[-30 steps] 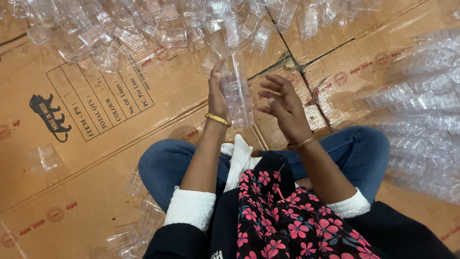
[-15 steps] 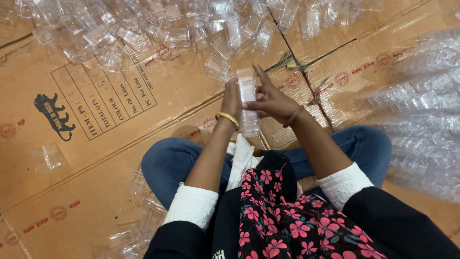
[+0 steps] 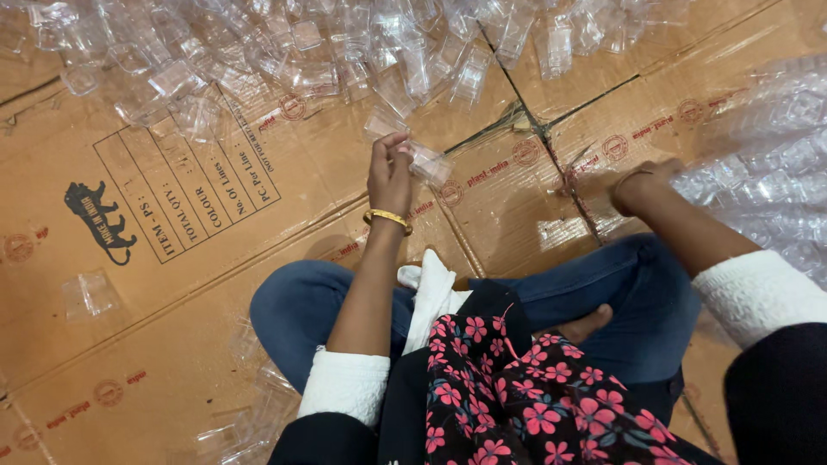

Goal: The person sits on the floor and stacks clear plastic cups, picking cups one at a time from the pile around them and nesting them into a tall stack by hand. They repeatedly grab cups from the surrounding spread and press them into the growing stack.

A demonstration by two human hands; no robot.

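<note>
**Hands part: stack set aside, next clear cup picked up**

Cardboard sheeting (image 3: 172, 284) covers the floor, flattened cartons with printed panels, and the person sits cross-legged on it at six o'clock. Half a second ago both hands met in front of the knees around a short stack of clear cups; now they have separated, which suggests one stack is finished and a fresh piece is being taken up.

A loose heap of clear plastic cups (image 3: 284, 52) sprawls across twelve o'clock. At three o'clock lies a bank of nested cup rows (image 3: 767, 172), laid on their sides.

The right hand (image 3: 642, 185) has swung out to two o'clock and rests at the edge of those rows. Its fingers are turned away from the camera, so whether they are closed on anything cannot be told.

The left hand (image 3: 389, 176), with a gold bangle (image 3: 388, 219) at the wrist, is raised at twelve o'clock. Its fingers are curled together and pinch a single clear plastic cup (image 3: 428, 162), held tilted just above the cardboard and just short of the heap.
</note>
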